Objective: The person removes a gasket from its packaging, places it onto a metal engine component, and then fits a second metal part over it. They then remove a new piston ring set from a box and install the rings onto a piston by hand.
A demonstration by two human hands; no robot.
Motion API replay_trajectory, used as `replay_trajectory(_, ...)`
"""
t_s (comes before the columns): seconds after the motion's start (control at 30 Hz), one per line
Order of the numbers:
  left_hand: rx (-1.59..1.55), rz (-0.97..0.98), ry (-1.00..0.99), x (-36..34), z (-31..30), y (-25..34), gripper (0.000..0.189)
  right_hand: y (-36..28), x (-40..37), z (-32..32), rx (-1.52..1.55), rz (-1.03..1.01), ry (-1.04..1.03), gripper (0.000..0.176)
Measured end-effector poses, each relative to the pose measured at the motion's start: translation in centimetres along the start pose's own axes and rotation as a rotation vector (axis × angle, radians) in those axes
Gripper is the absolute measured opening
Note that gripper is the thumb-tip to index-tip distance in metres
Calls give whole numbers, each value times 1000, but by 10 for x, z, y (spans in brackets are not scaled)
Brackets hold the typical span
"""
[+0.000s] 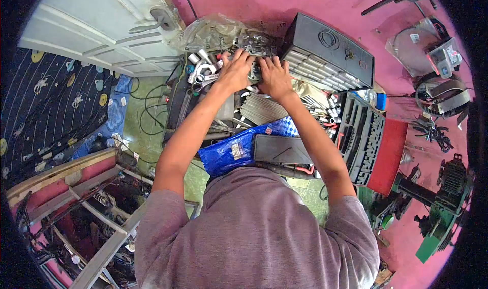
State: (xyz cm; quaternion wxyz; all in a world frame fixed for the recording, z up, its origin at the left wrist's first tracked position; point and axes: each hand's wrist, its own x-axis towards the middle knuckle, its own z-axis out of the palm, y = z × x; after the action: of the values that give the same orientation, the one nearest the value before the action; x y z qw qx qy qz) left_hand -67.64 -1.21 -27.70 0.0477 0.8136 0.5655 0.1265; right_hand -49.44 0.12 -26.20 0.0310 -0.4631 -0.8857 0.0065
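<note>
My left hand (pixel 236 73) and my right hand (pixel 275 79) are side by side at the back of the cluttered workbench, palms down with fingers bent. Between them shows a grey metal part (pixel 254 73) with holes, its sides covered by my fingers. Both hands seem to grip it; the fingertips are partly hidden. Left of my left hand lie a combination wrench (pixel 207 78) and several shiny sockets. Just behind the fingers is a dark metal piece (pixel 256 43) with cutouts, beside crumpled clear plastic (pixel 216 28). A ribbed light-coloured piece (pixel 262 110) lies under my wrists.
A grey drawer cabinet (pixel 330 50) stands at the back right. An open socket case (pixel 362 136) with a red lid sits right of my arm. Nearest my body are a blue plastic bag (pixel 229 150) and a dark flat box (pixel 279 148). A metal frame (pixel 104 253) stands lower left.
</note>
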Motion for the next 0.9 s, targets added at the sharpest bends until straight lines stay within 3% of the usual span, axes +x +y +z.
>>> replay_trajectory(0.33,-16,-20,31,-5,-9,-6,86,-6,12,-10,-8,-53,53,82)
replay_trajectory(0.4,-76,-28,146,-11,-16,-11,77,-10,13,-11,3,-68,105,81)
replay_trajectory(0.43,-57,-55,105,-13,-20,-13,81,-11,15,-11,32,-81,110,90)
replay_trajectory(0.53,-97,-82,126,-24,-30,-15,83,-18,10,-20,68,-124,140,95)
replay_trajectory(0.57,-85,-98,104,-28,-29,-18,92,-20,6,-26,38,-127,133,98)
replay_trajectory(0.9,-58,-11,146,-37,-71,19,89,-6,-35,-68,-13,-85,128,93)
